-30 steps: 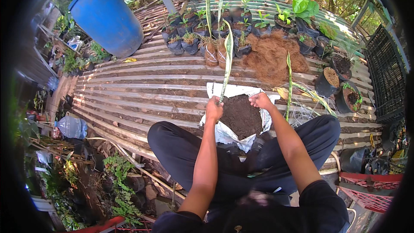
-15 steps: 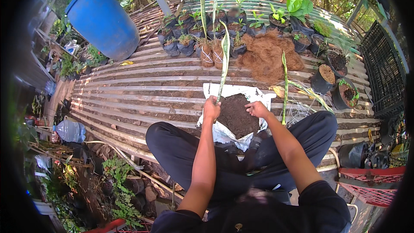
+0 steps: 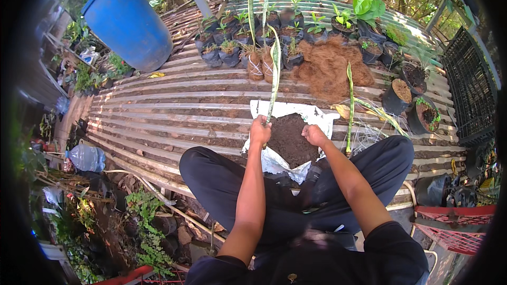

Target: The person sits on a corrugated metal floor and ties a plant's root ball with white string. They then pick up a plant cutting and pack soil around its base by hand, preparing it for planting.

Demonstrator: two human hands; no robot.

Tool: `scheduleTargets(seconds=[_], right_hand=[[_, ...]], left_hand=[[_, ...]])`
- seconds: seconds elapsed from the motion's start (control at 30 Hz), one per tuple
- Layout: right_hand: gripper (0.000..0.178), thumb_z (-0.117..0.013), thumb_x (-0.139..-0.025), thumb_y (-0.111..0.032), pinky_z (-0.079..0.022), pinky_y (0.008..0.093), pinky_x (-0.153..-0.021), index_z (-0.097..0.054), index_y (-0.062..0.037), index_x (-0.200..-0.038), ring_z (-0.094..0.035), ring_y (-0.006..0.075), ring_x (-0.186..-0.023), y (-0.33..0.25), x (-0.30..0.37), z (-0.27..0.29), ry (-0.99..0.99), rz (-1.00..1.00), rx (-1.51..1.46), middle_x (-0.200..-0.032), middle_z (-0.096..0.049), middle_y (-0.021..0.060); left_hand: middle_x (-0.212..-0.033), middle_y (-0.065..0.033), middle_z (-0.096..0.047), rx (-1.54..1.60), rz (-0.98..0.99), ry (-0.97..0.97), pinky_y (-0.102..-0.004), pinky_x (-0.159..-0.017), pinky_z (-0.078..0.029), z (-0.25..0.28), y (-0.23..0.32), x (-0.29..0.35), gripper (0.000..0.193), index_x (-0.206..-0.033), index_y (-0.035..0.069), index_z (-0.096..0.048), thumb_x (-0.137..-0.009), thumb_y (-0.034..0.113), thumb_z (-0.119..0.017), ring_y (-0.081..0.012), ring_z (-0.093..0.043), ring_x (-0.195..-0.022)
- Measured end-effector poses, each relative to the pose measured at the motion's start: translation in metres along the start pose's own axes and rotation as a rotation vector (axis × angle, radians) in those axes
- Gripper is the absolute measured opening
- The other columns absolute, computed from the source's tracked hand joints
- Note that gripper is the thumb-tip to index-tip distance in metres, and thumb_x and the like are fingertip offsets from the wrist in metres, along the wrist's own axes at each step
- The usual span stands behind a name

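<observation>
My left hand (image 3: 260,131) is closed around the lower end of a long snake plant leaf (image 3: 274,68), which stands upright with a slight tilt. Beneath both hands, dark soil (image 3: 291,140) fills an opened white sack (image 3: 286,108) spread between my legs. My right hand (image 3: 315,135) hangs over the right side of the soil, fingers curled together; anything inside them is hidden. Another snake plant leaf (image 3: 349,105) lies by my right knee, beside yellowed leaves (image 3: 381,113) and a tangle of pale string (image 3: 367,136).
Reddish-brown coconut fibre (image 3: 335,68) is heaped ahead, with two tied fibre bundles (image 3: 255,67) holding leaves. Several potted seedlings (image 3: 229,53) line the back. A blue barrel (image 3: 127,24) stands far left, a black crate (image 3: 467,84) right. Corrugated sheeting (image 3: 174,108) covers the ground.
My right hand's fingers have curled in from a pointing shape, staying over the soil. The left hand still holds the leaf in nearly the same spot.
</observation>
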State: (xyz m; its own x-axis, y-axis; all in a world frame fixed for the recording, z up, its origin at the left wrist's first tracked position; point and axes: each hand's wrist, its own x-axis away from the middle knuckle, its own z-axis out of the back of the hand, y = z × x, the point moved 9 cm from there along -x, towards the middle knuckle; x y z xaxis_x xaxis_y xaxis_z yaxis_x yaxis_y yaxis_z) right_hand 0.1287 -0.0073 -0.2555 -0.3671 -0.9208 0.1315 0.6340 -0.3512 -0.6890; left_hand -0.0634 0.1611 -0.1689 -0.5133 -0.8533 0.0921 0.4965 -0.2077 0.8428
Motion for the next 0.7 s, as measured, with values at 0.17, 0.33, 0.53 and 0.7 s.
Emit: scheduleTargets(seconds=[0.17, 0.33, 0.53, 0.7], right_hand=[[0.025, -0.07, -0.085, -0.011, -0.055, 0.0388, -0.076, -0.07, 0.0032, -0.105, -0.07, 0.0271, -0.081, -0.005, 0.003, 0.001, 0.01, 0.06, -0.113, -0.085, -0.072, 0.0153], [0.037, -0.079, -0.079, -0.018, -0.054, 0.0399, -0.079, -0.071, 0.0, -0.111, -0.068, 0.0315, -0.084, -0.006, 0.01, -0.012, -0.162, 0.036, -0.008, -0.089, -0.07, 0.0167], [0.023, -0.078, -0.075, -0.012, -0.053, 0.0425, -0.082, -0.075, -0.0018, -0.095, -0.067, 0.0366, -0.09, -0.005, 0.015, -0.011, -0.096, 0.069, 0.01, -0.09, -0.069, 0.0209], [0.006, -0.074, -0.076, -0.004, -0.054, 0.0412, -0.079, -0.073, -0.0022, -0.081, -0.068, 0.0322, -0.086, 0.008, 0.014, -0.01, -0.009, -0.024, -0.127, -0.085, -0.068, 0.019]], left_hand=[[-0.1, -0.0194, -0.066, -0.045, -0.026, 0.003, -0.0429, -0.084, -0.049, 0.001, 0.002, -0.001, 0.023, -0.101, 0.001, -0.059, -0.083, 0.009, -0.072, -0.0355, -0.064, -0.095], [-0.099, -0.0187, -0.066, -0.043, -0.023, 0.016, -0.0432, -0.084, -0.049, 0.003, 0.003, 0.001, 0.024, -0.102, 0.002, -0.06, -0.083, 0.01, -0.072, -0.0357, -0.064, -0.095], [-0.099, -0.0188, -0.066, -0.064, -0.019, 0.011, -0.0434, -0.083, -0.049, 0.005, 0.01, 0.003, 0.023, -0.101, 0.001, -0.06, -0.084, 0.01, -0.072, -0.0362, -0.065, -0.094], [-0.099, -0.0188, -0.067, -0.055, -0.013, -0.003, -0.0431, -0.084, -0.049, 0.004, 0.008, 0.002, 0.023, -0.101, 0.001, -0.06, -0.083, 0.01, -0.073, -0.0361, -0.065, -0.096]])
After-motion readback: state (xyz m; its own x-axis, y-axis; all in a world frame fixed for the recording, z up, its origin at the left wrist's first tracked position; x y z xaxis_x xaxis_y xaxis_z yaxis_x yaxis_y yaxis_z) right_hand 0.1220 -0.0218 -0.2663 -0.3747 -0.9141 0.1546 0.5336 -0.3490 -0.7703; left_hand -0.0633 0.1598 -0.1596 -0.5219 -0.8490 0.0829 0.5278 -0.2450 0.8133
